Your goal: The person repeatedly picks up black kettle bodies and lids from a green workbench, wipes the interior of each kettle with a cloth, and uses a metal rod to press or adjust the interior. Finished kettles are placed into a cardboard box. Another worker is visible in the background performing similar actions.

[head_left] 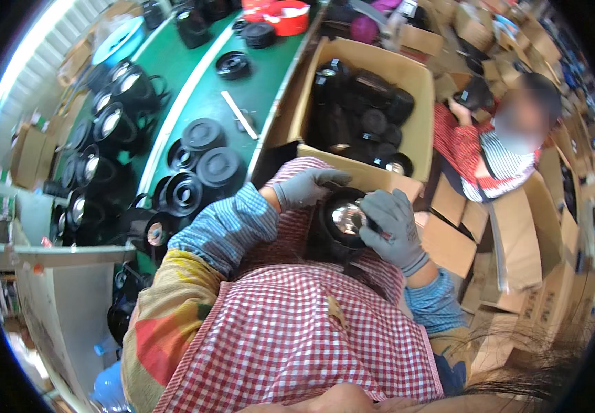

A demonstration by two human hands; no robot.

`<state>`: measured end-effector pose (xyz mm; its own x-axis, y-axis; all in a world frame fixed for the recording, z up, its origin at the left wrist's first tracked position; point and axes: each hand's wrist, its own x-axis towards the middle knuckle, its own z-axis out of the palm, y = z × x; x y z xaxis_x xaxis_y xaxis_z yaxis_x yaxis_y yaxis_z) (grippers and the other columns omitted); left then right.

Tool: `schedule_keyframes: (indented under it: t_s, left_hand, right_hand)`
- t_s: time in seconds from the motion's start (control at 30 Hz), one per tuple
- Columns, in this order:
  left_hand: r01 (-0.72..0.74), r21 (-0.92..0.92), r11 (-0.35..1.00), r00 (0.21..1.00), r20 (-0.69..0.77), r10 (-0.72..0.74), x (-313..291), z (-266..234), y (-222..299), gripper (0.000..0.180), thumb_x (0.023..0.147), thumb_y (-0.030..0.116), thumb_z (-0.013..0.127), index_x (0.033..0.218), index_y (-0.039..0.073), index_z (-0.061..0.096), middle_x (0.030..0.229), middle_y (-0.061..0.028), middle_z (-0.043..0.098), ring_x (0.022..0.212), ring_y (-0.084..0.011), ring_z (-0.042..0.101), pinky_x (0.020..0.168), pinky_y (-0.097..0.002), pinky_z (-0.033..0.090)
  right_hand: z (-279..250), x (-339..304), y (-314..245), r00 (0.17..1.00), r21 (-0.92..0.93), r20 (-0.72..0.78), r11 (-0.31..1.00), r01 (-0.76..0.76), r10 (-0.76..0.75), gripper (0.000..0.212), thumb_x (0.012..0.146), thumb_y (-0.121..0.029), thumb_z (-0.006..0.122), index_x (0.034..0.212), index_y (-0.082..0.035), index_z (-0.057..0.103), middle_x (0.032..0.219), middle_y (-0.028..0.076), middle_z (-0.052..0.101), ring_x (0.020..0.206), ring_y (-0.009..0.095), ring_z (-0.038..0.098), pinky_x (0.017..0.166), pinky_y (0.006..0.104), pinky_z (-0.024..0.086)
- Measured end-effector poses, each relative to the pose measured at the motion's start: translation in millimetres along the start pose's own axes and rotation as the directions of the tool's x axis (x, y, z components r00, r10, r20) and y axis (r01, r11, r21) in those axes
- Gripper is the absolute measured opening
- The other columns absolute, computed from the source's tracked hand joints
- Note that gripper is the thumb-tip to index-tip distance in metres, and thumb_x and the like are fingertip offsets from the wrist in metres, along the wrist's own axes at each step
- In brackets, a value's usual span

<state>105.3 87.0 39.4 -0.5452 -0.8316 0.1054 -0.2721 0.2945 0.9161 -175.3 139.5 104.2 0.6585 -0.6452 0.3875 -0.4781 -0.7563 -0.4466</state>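
A black kettle body with a shiny metal inside rests on my lap, its mouth facing up. My right hand, in a grey glove, has its fingers curled at the right side of the rim; whether a small part is pinched there is hidden. At the upper left of the rim is my left hand, also gloved in grey, with its fingers stretched out over the edge. A red checked apron covers my lap under the kettle.
Ahead stands a carton of black parts. On the green bench at left are several black kettles and round black discs. A person at right holds a black item. Open cartons crowd the right side.
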Motion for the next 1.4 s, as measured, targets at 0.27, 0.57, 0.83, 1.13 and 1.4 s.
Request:
schedule_keyframes:
  t_s: [0.27, 0.57, 0.83, 1.13, 1.4]
  left_hand:
    - [0.664, 0.418, 0.62, 0.672, -0.697, -0.249, -115, -177, -52, 0.049, 0.084, 0.027, 0.071, 0.13, 0.011, 0.065, 0.125, -0.0168, 0.067, 0.115, -0.036, 0.065, 0.101, -0.0423, 0.051]
    - [0.458, 0.85, 0.259, 0.842, -0.322, -0.432, -143, -238, -100, 0.071, 0.079, 0.001, 0.062, 0.147, 0.016, 0.05, 0.15, -0.0171, 0.049, 0.143, -0.0372, 0.042, 0.117, -0.0463, 0.034]
    - [0.184, -0.624, 0.759, 0.832, -0.313, -0.459, -117, -239, -9, 0.06, 0.1, 0.019, 0.062, 0.149, -0.007, 0.041, 0.144, -0.0178, 0.055, 0.129, -0.0279, 0.056, 0.113, -0.0412, 0.041]
    - [0.111, -0.684, 0.721, 0.993, 0.052, -0.104, -4, -89, 49, 0.059, 0.097, 0.012, 0.063, 0.149, -0.003, 0.041, 0.143, -0.0132, 0.054, 0.135, -0.0211, 0.048, 0.118, -0.0362, 0.034]
    - [-0.174, -0.499, 0.849, 0.983, -0.04, 0.178, 28, -16, 20, 0.051, 0.111, 0.04, 0.039, 0.14, 0.0, 0.052, 0.136, -0.0125, 0.058, 0.126, -0.0232, 0.056, 0.11, -0.0371, 0.042]
  right_hand:
    - [26, 44, 26, 0.912, -0.105, 0.408, 0.994, -0.008, 0.051, 0.056, 0.07, -0.048, 0.08, 0.12, -0.024, 0.073, 0.125, 0.001, 0.069, 0.127, 0.026, 0.054, 0.122, 0.0611, 0.015]
    - [40, 68, 39, 0.992, 0.068, 0.125, 0.997, 0.024, -0.033, 0.048, 0.078, -0.039, 0.077, 0.118, -0.012, 0.072, 0.123, 0.009, 0.068, 0.121, 0.032, 0.058, 0.113, 0.0557, 0.033]
    - [-1, 90, 47, 0.973, 0.183, -0.184, 0.978, -0.104, 0.138, 0.042, 0.093, -0.016, 0.067, 0.134, -0.003, 0.064, 0.137, 0.016, 0.062, 0.13, 0.032, 0.056, 0.115, 0.0454, 0.036]
    - [15, 106, 40, 0.925, 0.917, 0.149, 0.3, -0.261, 0.35, 0.063, 0.113, -0.041, 0.019, 0.145, 0.005, 0.048, 0.139, 0.015, 0.06, 0.128, 0.021, 0.057, 0.113, 0.0325, 0.04]
    - [33, 40, 61, 0.939, 0.946, 0.034, 0.293, -0.14, 0.341, 0.056, 0.101, -0.043, 0.057, 0.121, 0.007, 0.068, 0.135, 0.021, 0.062, 0.127, 0.031, 0.058, 0.111, 0.0429, 0.043]
